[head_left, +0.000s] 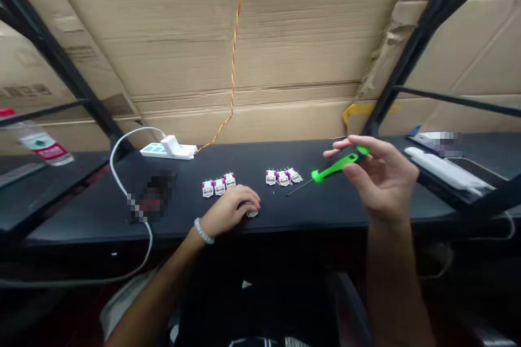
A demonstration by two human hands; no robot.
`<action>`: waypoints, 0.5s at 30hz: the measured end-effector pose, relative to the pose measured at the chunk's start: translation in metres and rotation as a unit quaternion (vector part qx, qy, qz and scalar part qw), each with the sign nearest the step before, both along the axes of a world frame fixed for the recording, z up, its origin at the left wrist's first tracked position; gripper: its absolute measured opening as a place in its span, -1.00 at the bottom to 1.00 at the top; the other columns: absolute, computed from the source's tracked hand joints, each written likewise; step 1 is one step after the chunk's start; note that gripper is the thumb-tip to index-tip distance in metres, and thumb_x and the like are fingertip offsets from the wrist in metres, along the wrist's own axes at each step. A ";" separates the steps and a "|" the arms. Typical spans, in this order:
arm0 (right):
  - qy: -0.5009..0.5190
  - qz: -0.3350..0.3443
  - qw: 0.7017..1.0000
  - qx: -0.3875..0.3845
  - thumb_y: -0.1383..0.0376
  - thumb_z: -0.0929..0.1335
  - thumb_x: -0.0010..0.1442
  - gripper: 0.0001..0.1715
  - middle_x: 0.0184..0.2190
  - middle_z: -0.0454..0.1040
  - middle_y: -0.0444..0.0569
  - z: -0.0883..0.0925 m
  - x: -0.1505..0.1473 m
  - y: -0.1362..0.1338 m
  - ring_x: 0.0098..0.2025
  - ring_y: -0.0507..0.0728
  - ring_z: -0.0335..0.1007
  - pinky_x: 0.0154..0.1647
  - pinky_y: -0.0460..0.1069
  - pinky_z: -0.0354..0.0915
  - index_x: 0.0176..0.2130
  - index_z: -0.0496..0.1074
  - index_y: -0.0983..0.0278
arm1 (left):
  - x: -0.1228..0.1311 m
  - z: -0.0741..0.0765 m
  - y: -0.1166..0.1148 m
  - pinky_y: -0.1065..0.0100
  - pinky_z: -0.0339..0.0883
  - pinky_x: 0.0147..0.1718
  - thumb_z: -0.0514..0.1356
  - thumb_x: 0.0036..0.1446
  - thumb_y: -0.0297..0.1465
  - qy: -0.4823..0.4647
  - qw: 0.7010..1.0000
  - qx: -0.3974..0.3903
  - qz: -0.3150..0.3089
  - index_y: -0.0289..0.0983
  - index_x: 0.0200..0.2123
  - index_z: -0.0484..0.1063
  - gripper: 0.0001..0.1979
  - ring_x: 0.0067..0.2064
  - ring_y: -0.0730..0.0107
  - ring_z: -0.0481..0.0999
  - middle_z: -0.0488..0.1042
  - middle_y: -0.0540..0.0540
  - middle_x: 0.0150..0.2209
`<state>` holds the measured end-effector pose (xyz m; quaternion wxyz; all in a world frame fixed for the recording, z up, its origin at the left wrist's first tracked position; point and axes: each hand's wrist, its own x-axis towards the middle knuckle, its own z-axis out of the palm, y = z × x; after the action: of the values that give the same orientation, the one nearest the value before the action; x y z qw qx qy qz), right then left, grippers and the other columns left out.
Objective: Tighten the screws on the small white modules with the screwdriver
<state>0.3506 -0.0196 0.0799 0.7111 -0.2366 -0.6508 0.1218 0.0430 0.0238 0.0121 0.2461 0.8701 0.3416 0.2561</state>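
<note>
In my right hand (385, 176), raised above the table, is a screwdriver (336, 167) with a green and black handle, held between thumb and fingers. Its thin shaft slants down to the left, the tip close to a row of three small white and purple parts (283, 177). My left hand (234, 207) rests low on the tabletop, fingers curled over a small whitish piece (252, 213) that is mostly covered. Just behind that hand lies another row of three white and purple parts (219, 185). What these parts are, I cannot tell.
A white power strip (169, 150) with a plugged-in adapter and white cable (116, 165) sits at the back left. Black metal posts (407, 59) frame both sides. A water bottle (44, 143) stands left; white items (448, 171) lie right. A twisted red-yellow wire (234, 54) hangs behind.
</note>
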 end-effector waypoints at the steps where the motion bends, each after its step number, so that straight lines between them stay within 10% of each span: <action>1: -0.002 0.000 1.000 0.002 0.33 0.59 0.25 -0.56 -0.10 0.73 -0.03 0.000 0.000 0.000 -0.15 0.22 0.77 -0.12 0.14 0.74 0.11 0.66 0.09 | 0.000 0.000 0.000 0.16 0.40 0.19 0.26 0.38 -0.49 0.002 1.000 0.002 -0.002 -0.22 -0.27 0.65 -0.82 0.02 0.18 0.62 0.71 -0.13 -0.07; 15: -0.012 0.010 1.000 0.002 0.36 0.58 0.24 -0.55 -0.10 0.73 -0.01 0.000 -0.005 -0.001 -0.15 0.22 0.77 -0.12 0.12 0.73 0.12 0.65 0.11 | 0.000 -0.001 -0.003 0.06 0.37 0.25 0.18 0.42 -0.47 0.062 0.997 0.048 -0.009 -0.22 -0.24 0.64 -0.77 0.08 0.14 0.59 0.68 -0.18 -0.02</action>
<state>0.3459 -0.0209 0.0795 0.7024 -0.2302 -0.6619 0.1249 0.0427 0.0206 0.0110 0.1844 0.8980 0.3360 0.2159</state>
